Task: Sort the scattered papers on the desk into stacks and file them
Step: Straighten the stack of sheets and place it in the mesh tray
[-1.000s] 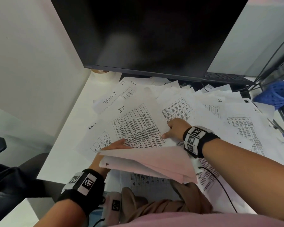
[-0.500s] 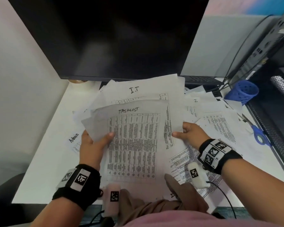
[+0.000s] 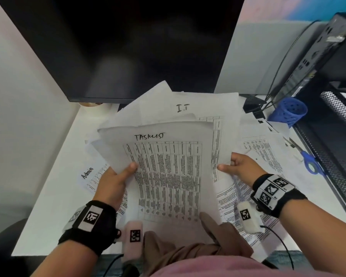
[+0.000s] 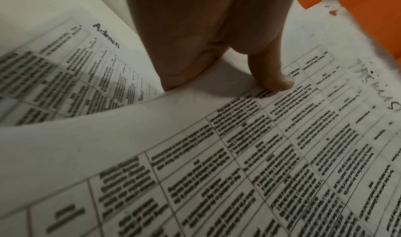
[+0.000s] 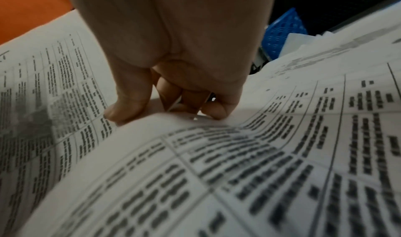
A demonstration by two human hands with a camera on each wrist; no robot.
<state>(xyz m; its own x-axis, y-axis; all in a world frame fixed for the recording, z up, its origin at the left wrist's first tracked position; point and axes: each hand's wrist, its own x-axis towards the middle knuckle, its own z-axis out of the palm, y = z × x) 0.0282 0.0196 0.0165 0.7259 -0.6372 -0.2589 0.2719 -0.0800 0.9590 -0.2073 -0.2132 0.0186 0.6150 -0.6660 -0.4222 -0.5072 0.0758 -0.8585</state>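
- Since half a second ago the bundle of papers (image 3: 168,172) has come up a little nearer to you, and its top edge now covers more of the monitor (image 3: 128,47); your grips sit where they were.
- Your left hand (image 3: 116,176) pinches the bundle's left edge, thumb on the printed face of the "TASKLIST" sheet (image 3: 164,156), fingers out of sight behind it.
- Your right hand (image 3: 238,166) pinches the opposite edge, thumb on top and fingers curled underneath.
- Between your two grips the sheets fan unevenly: the "I.T" sheet (image 3: 188,108) pokes out beyond the far edge, and other corners splay past your left thumb.
- To square them well, loosen both pinches slightly and tap the near edge on the desk (image 3: 54,176) below your hands, letting the pages slide level.
- Keep your thumbs light; a hard pinch would probably crease the bowed paper.
- Outside your left grip the "Admin" sheet (image 3: 92,176) lies flat on the desk; beyond your right grip more loose pages (image 3: 264,152) are not yet sorted, so much of the job seems left.
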